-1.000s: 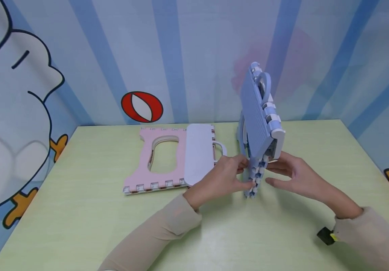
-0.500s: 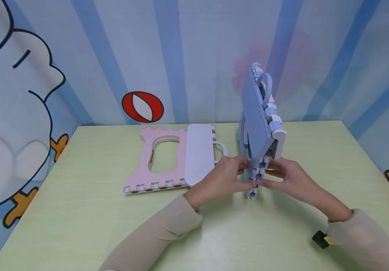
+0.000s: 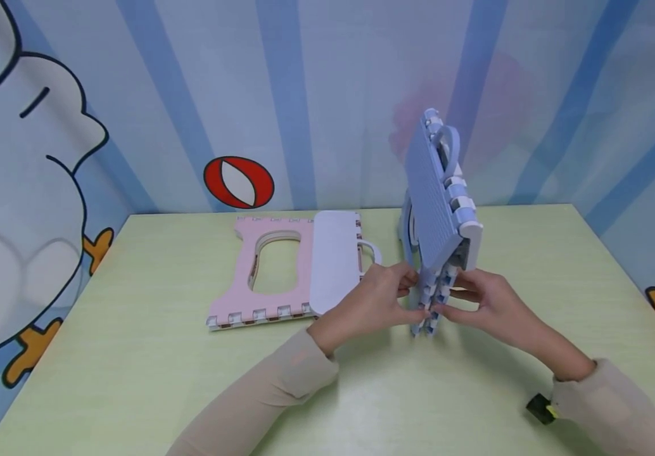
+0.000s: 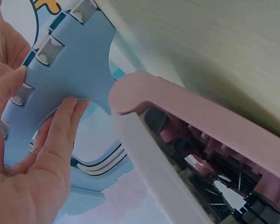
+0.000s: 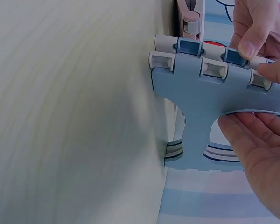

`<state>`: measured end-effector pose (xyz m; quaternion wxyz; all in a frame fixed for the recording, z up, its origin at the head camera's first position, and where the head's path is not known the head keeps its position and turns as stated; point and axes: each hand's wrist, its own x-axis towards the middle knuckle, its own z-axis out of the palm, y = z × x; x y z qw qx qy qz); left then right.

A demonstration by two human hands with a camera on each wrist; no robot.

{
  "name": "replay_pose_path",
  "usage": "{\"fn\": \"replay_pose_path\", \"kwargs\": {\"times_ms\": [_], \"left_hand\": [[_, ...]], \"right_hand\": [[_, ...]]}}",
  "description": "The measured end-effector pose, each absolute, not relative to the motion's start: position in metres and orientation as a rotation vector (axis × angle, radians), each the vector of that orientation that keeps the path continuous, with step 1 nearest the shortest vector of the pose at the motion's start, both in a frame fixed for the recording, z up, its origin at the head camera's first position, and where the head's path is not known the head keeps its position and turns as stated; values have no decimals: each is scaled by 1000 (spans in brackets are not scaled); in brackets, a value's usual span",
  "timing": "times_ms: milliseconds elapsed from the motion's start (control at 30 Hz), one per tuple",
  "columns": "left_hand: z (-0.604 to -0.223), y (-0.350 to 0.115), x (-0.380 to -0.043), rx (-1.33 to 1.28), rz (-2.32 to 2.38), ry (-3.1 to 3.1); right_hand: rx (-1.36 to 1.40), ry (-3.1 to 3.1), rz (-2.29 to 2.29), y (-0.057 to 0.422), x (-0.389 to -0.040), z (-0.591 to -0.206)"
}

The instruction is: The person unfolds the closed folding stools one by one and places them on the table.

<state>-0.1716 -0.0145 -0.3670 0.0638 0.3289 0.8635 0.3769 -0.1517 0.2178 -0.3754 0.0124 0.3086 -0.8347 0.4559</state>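
Note:
A blue folding step stool (image 3: pixel 431 196) stands upright, nearly folded, its top leaning and its carry handle (image 3: pixel 450 151) on the right side. My left hand (image 3: pixel 374 294) pinches the left leg panel (image 4: pixel 79 51), thumb on the hinged edge and fingers in the oval opening. From the other side my right hand (image 3: pixel 493 307) grips the right leg panel (image 5: pixel 196 102) the same way, fingers inside its opening in the right wrist view. Both thumbs meet near the seam, where a narrow gap parts the two panels. A pink folding step stool (image 3: pixel 236 291) lies folded flat left of the blue one.
The pink stool's white top and loop handle (image 3: pixel 375 250) reach close to my left wrist. Behind the pale green table (image 3: pixel 133 354) hangs a striped blue cartoon backdrop (image 3: pixel 339 114). A small black tag (image 3: pixel 541 408) hangs by my right sleeve.
My right hand has moved left onto the blue stool's edge and taken hold. The two leg panels have parted slightly at the bottom. My left hand has stayed in place.

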Motion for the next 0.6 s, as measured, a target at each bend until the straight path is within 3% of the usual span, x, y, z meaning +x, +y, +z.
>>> {"fn": "replay_pose_path", "kwargs": {"times_ms": [600], "left_hand": [[-367,-16,-170,988,1148,2593]], "right_hand": [[913,-2596,1404,226,-149,-377]]}}
